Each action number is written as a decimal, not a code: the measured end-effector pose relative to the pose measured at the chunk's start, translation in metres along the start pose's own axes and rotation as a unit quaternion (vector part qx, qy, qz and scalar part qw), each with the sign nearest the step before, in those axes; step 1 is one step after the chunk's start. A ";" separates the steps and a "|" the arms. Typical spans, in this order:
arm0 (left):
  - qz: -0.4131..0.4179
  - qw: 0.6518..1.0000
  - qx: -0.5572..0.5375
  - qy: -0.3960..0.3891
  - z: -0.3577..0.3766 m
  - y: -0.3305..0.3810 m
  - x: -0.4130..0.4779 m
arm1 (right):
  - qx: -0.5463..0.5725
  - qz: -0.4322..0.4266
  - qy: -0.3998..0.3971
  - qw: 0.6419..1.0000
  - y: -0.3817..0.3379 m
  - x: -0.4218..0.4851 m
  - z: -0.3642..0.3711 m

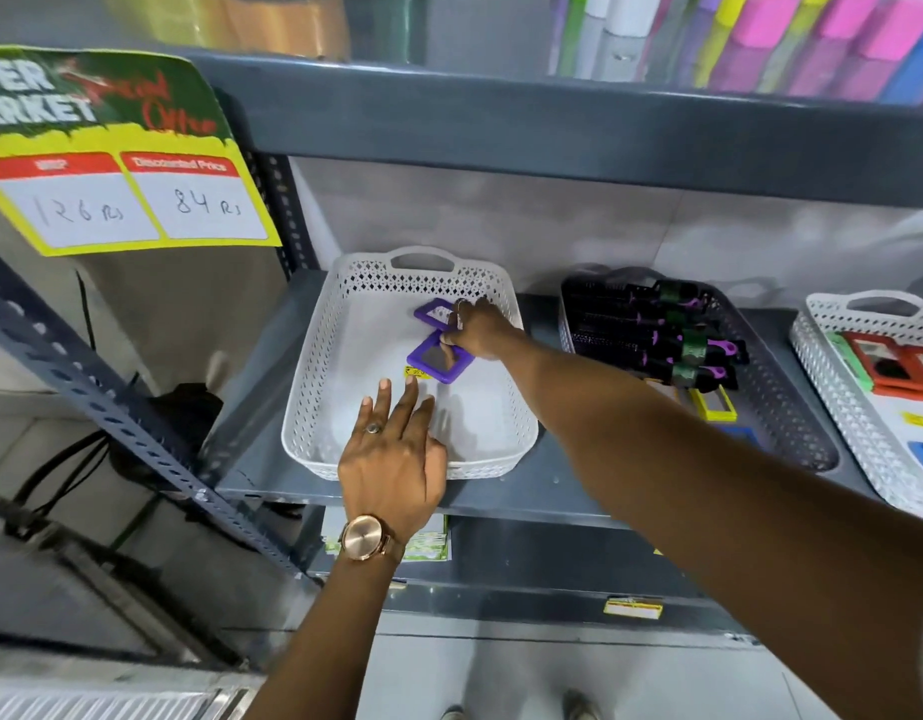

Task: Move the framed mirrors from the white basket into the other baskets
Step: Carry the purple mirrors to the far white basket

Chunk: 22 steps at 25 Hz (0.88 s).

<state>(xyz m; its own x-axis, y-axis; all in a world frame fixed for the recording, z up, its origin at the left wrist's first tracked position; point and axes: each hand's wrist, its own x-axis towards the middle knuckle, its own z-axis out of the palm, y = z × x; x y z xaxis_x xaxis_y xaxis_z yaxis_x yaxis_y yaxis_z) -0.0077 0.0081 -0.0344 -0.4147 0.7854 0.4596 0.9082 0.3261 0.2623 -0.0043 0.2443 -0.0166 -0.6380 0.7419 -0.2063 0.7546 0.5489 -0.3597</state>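
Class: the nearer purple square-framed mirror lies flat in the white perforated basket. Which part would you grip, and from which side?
Probably the frame's right edge. The nearer purple square-framed mirror lies flat with its glass facing up, and the right hand already sits at its far right corner. Coming from above on the right, pinching across the frame, avoids the glass. The white perforated basket has its walls well clear, with the left hand over the near rim.

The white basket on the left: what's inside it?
The white basket holds two purple framed mirrors, the right hand reaching onto them, and a yellow price sticker. What lies beneath the hand is hidden.
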 end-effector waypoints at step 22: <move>0.077 0.992 -0.047 -0.083 0.030 0.191 0.022 | 0.178 0.129 0.312 0.924 0.228 -0.211 -0.113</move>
<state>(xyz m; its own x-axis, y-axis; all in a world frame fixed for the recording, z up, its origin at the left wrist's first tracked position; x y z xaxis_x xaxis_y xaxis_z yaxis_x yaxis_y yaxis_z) 0.1585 0.1033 0.0003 -0.2484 0.9008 0.3563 0.9477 0.1499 0.2819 0.3191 0.2563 0.0475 -0.1474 0.9688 0.1991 0.6998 0.2444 -0.6712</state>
